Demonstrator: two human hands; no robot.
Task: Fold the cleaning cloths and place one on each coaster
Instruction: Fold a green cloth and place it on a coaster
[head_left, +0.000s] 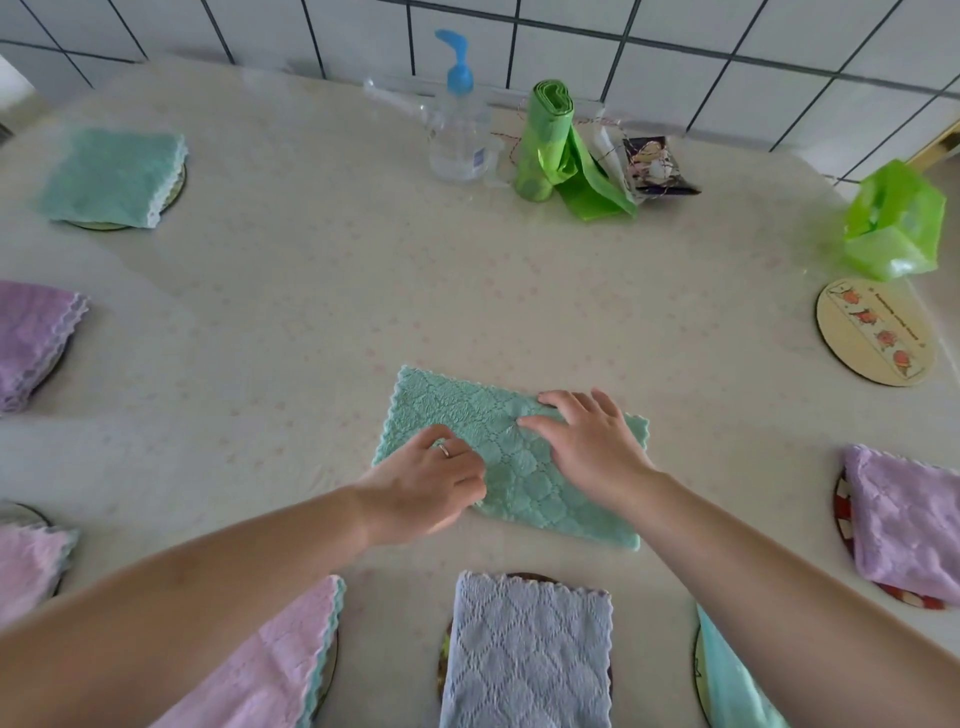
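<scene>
Hands worked a green cleaning cloth (511, 457) at the middle of the desk (311, 312), where it lay flat as a half-folded rectangle, well apart from the one bare coaster (875, 332) at the far right. The left hand (426, 480), a ring on one finger, had its fingers curled at the cloth's near-left part and appeared to pinch the fabric, though the fingertips were partly hidden; the right hand (587, 436) lay on top with fingers straight and spread, pressing the cloth down rather than gripping it. Around the desk, folded cloths already covered the other coasters: a teal cloth (111, 176) at far left, a purple cloth (31, 338) below it, a pink cloth (270, 670) and a grey-blue cloth (527, 654) at the near edge, and a lilac cloth (909, 525) at right. A pump bottle (457, 124) and a roll of green bags (545, 140) stood by the tiled wall. The cloth looked light, soft and limp, with a quilted pile unlikely to slip on the desk; judged from this, it would sag if lifted by one point, so the best hold would be at two corners of a short edge, or under the finished fold, before carrying it to the bare coaster.
</scene>
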